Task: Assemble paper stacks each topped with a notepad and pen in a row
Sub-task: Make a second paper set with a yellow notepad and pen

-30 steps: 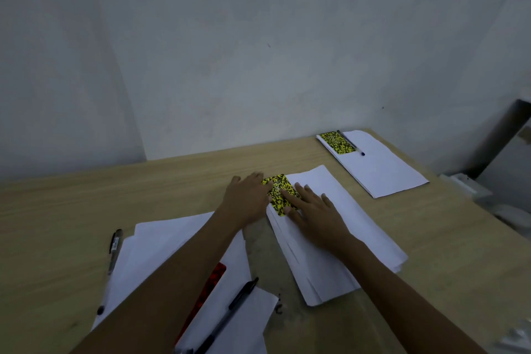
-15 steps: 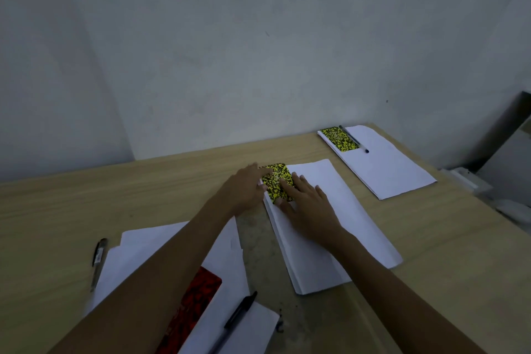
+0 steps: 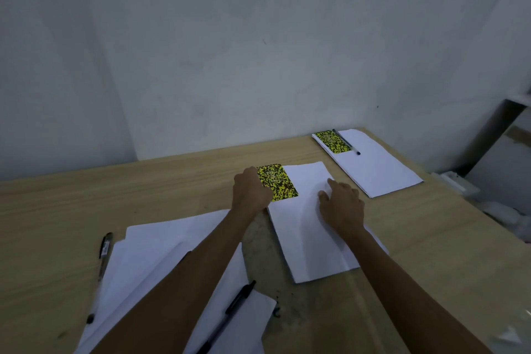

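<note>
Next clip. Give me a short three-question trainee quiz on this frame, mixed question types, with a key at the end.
1. True or false: the far paper stack already carries both a yellow notepad and a pen.
2. Which hand touches the yellow notepad on the middle stack? A) left hand B) right hand C) both
3. Fill in: the middle paper stack still lacks a ____.

Key
1. True.
2. A. The left hand rests at the notepad's left edge; the right hand lies flat on bare paper, apart from it.
3. Pen. Two spare pens lie nearer the camera: one at the loose sheets' left edge, one on top of them.
</note>
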